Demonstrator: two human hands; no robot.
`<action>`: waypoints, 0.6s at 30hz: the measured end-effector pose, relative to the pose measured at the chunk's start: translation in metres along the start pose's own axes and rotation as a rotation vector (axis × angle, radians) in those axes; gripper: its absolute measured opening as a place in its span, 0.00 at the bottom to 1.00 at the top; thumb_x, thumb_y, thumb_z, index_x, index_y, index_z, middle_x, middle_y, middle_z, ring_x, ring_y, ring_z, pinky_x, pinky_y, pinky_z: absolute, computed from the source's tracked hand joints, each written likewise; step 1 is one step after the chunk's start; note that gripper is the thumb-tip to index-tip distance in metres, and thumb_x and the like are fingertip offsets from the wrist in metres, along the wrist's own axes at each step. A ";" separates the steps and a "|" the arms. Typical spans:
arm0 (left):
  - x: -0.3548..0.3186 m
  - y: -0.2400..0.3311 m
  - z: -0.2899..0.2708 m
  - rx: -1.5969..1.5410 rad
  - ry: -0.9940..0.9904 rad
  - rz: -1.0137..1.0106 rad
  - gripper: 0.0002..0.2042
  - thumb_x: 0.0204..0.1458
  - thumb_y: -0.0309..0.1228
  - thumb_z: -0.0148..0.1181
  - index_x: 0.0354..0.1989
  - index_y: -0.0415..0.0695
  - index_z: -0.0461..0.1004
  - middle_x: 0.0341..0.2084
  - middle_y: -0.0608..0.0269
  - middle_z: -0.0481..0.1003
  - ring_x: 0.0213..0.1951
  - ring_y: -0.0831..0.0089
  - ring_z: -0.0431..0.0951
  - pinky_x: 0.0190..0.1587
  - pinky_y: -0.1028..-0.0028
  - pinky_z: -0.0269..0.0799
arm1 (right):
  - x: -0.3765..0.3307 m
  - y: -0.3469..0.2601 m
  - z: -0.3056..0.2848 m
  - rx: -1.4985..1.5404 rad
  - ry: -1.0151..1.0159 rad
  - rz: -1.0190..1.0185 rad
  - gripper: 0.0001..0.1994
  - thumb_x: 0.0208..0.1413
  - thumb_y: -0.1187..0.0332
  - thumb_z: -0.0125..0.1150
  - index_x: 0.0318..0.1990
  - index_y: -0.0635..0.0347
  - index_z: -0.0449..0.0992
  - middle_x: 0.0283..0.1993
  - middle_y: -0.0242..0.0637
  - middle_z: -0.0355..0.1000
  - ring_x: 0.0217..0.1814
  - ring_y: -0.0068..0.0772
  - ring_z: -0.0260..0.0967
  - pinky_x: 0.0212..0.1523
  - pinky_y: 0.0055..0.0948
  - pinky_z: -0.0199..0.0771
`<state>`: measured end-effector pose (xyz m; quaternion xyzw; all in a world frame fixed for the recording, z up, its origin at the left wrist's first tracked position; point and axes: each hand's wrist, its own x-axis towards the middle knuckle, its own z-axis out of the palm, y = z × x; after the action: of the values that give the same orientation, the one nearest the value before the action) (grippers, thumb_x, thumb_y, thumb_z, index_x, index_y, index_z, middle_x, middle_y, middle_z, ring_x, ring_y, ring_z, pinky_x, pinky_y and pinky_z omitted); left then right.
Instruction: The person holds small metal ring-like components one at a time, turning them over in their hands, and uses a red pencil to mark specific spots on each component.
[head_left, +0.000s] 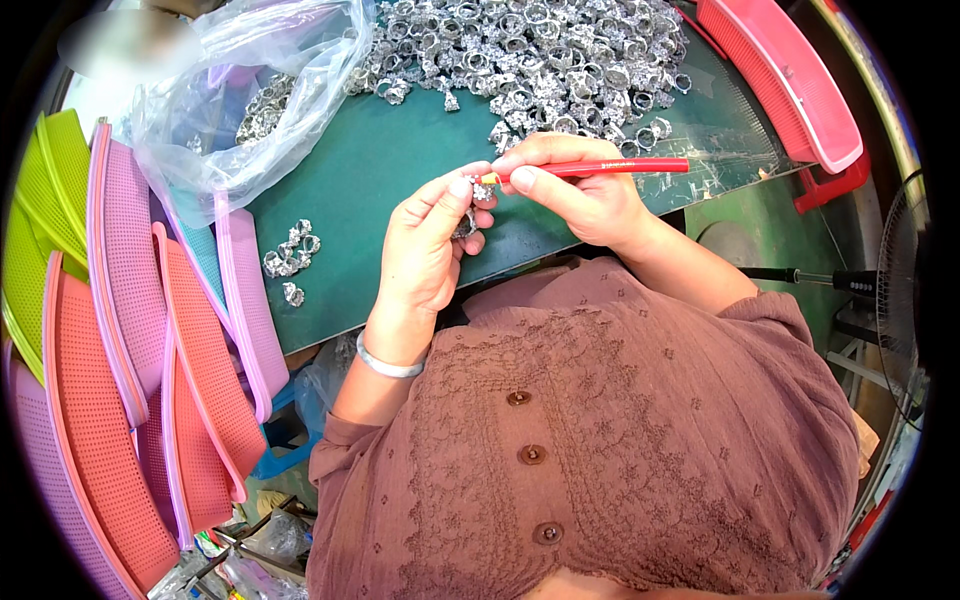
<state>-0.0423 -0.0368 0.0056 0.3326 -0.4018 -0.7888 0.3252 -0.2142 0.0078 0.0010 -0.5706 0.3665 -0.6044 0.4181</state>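
Green desk (400,170) surface is carrying the work: the left hand (425,245) grip is pinching a small silver ring (481,188) near centre while the right hand (585,195) grip is steadying a red pen-like tool (610,167) against it, best kept level.

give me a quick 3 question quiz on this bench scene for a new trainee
1. True or false: the right hand holds a red pencil-like tool.
2. Multiple choice: where does the big heap of silver rings lie? A) in a pink basket B) on the green table top at its far side C) on the person's lap
3. What does the left hand pinch at its fingertips?

Key
1. True; its tip meets the piece in the left hand.
2. B; a small cluster of rings lies apart, nearer the stacked baskets, and more sit in the clear plastic bag.
3. A small silver ring piece.
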 end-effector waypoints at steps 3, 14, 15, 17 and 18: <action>0.000 0.000 0.000 -0.001 -0.007 0.003 0.11 0.53 0.32 0.51 0.41 0.41 0.72 0.27 0.66 0.72 0.26 0.81 0.70 0.22 0.85 0.62 | -0.001 -0.001 0.000 0.051 0.003 0.024 0.07 0.50 0.74 0.53 0.36 0.67 0.74 0.33 0.39 0.70 0.35 0.25 0.69 0.37 0.21 0.70; -0.001 0.000 -0.001 0.017 0.002 0.016 0.11 0.53 0.32 0.51 0.41 0.41 0.72 0.27 0.66 0.73 0.26 0.81 0.70 0.22 0.85 0.62 | -0.001 -0.002 0.002 0.087 0.000 0.044 0.07 0.51 0.74 0.53 0.36 0.67 0.74 0.32 0.38 0.70 0.35 0.24 0.69 0.36 0.22 0.70; -0.001 -0.001 -0.001 0.015 0.004 0.011 0.11 0.53 0.32 0.51 0.41 0.41 0.72 0.27 0.66 0.73 0.26 0.81 0.70 0.22 0.85 0.62 | -0.001 -0.001 0.001 0.075 -0.003 0.040 0.07 0.51 0.74 0.53 0.36 0.67 0.74 0.32 0.38 0.70 0.35 0.24 0.69 0.36 0.22 0.70; 0.000 -0.001 -0.001 0.018 0.007 0.013 0.11 0.53 0.32 0.51 0.41 0.41 0.72 0.27 0.66 0.73 0.26 0.82 0.70 0.22 0.85 0.62 | -0.001 -0.001 -0.001 0.016 -0.007 0.019 0.07 0.50 0.74 0.53 0.36 0.67 0.74 0.33 0.39 0.70 0.34 0.24 0.69 0.36 0.22 0.70; 0.000 -0.001 -0.002 0.022 0.008 0.020 0.11 0.53 0.32 0.51 0.41 0.41 0.72 0.27 0.66 0.73 0.26 0.82 0.70 0.22 0.85 0.62 | -0.001 -0.001 -0.002 -0.013 -0.009 0.009 0.07 0.50 0.74 0.53 0.36 0.67 0.74 0.33 0.39 0.70 0.34 0.25 0.69 0.36 0.22 0.70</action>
<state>-0.0411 -0.0369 0.0044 0.3355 -0.4124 -0.7796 0.3311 -0.2163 0.0088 0.0011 -0.5744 0.3710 -0.5977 0.4186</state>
